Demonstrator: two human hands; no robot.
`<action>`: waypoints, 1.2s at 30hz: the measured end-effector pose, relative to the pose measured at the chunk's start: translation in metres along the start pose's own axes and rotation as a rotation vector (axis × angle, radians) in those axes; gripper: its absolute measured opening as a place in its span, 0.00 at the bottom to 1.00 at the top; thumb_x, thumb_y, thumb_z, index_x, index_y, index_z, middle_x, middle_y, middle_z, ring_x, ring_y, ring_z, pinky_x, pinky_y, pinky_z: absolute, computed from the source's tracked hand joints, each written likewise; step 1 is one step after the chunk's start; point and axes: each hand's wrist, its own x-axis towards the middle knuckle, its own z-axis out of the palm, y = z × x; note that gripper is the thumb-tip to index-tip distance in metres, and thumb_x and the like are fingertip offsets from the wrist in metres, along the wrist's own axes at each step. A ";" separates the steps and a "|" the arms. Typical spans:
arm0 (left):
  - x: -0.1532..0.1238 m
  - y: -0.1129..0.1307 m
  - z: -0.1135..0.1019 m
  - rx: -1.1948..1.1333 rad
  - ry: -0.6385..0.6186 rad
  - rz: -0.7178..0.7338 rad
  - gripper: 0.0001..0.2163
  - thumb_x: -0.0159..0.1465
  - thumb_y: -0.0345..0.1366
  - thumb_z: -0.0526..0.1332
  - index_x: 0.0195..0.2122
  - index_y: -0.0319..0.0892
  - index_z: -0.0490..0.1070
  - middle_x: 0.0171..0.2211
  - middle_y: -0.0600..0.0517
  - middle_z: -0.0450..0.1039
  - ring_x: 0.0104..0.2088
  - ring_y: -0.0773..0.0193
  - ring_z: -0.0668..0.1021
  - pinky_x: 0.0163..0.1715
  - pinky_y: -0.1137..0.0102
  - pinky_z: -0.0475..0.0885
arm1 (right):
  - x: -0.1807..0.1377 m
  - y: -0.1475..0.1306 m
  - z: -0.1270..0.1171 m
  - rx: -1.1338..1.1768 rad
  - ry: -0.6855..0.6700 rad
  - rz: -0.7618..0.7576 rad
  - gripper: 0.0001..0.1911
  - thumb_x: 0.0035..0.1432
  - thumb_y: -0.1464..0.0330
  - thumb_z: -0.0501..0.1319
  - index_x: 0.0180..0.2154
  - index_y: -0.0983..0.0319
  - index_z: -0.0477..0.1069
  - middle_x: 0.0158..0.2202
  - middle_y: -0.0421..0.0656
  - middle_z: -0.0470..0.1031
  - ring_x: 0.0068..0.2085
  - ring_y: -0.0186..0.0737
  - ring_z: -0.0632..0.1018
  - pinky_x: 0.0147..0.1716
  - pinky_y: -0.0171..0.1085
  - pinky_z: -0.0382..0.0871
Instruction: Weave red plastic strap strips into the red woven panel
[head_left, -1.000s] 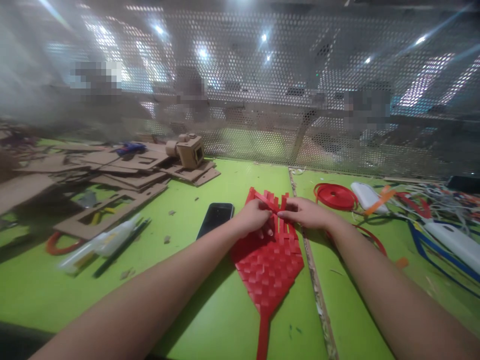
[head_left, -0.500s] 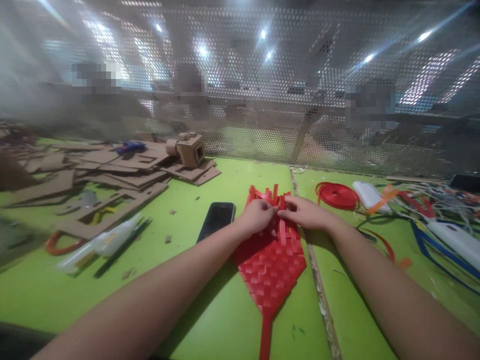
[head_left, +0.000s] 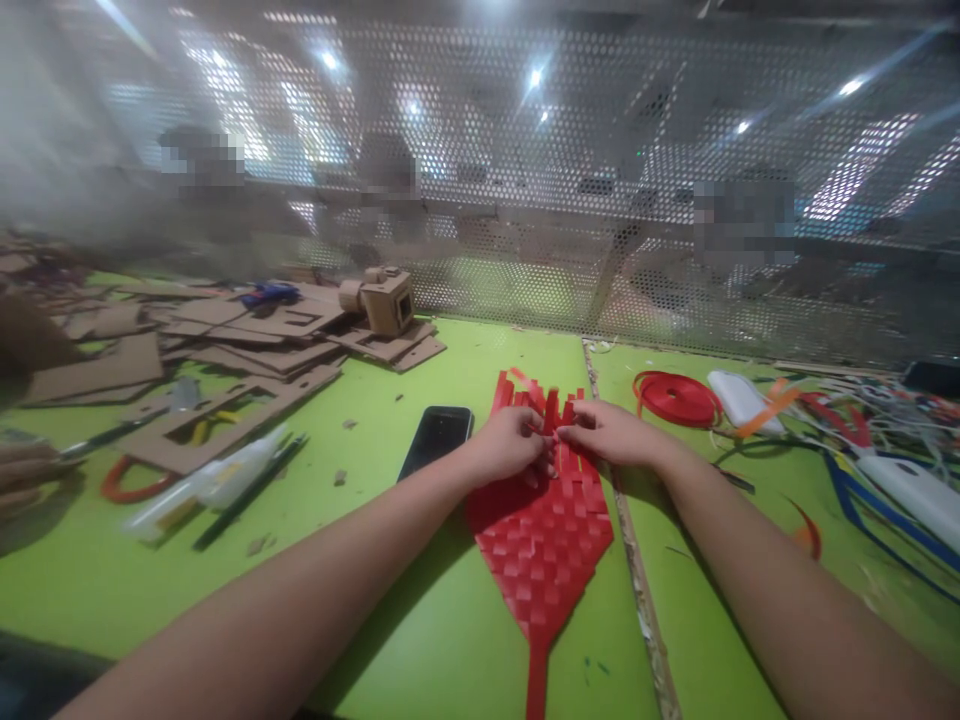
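Note:
A red woven strip mat (head_left: pixel 541 530) shaped like a paddle lies on the green table (head_left: pixel 420 610), its handle pointing toward me and loose strip ends at the far side. My left hand (head_left: pixel 510 443) and my right hand (head_left: pixel 611 434) meet over the mat's upper part. Both pinch red strips with curled fingers, fingertips almost touching each other.
A black phone (head_left: pixel 436 438) lies just left of the mat. Cardboard pieces (head_left: pixel 247 345) and a small cardboard box model (head_left: pixel 384 298) sit at the back left. A red ribbon roll (head_left: pixel 676 396), white objects and coloured cords lie at right. A perforated metal screen (head_left: pixel 525 200) bounds the back. Another person's hand (head_left: pixel 26 475) shows at far left.
Both hands have shifted slightly toward me along the mat, still pinching strips. Another person's hand has come into view at the far left edge.

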 end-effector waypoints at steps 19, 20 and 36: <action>0.016 0.002 -0.023 0.432 0.231 -0.036 0.14 0.65 0.37 0.61 0.50 0.37 0.73 0.19 0.53 0.76 0.15 0.62 0.76 0.16 0.72 0.70 | -0.001 -0.008 -0.002 -0.149 -0.003 0.015 0.15 0.63 0.56 0.60 0.29 0.58 0.64 0.29 0.40 0.72 0.31 0.41 0.71 0.28 0.38 0.61; 0.016 0.002 -0.023 0.447 0.246 -0.033 0.16 0.65 0.37 0.62 0.52 0.37 0.71 0.18 0.53 0.76 0.15 0.61 0.76 0.16 0.72 0.70 | -0.001 -0.008 -0.002 -0.159 0.000 0.021 0.15 0.63 0.57 0.60 0.29 0.58 0.64 0.29 0.40 0.72 0.30 0.41 0.71 0.28 0.38 0.61; 0.017 0.003 -0.024 0.358 0.169 -0.055 0.13 0.64 0.37 0.56 0.22 0.41 0.70 0.19 0.48 0.77 0.14 0.65 0.73 0.17 0.72 0.69 | -0.002 -0.013 -0.003 -0.193 0.006 0.017 0.12 0.63 0.60 0.61 0.30 0.59 0.68 0.29 0.41 0.74 0.30 0.41 0.72 0.28 0.37 0.60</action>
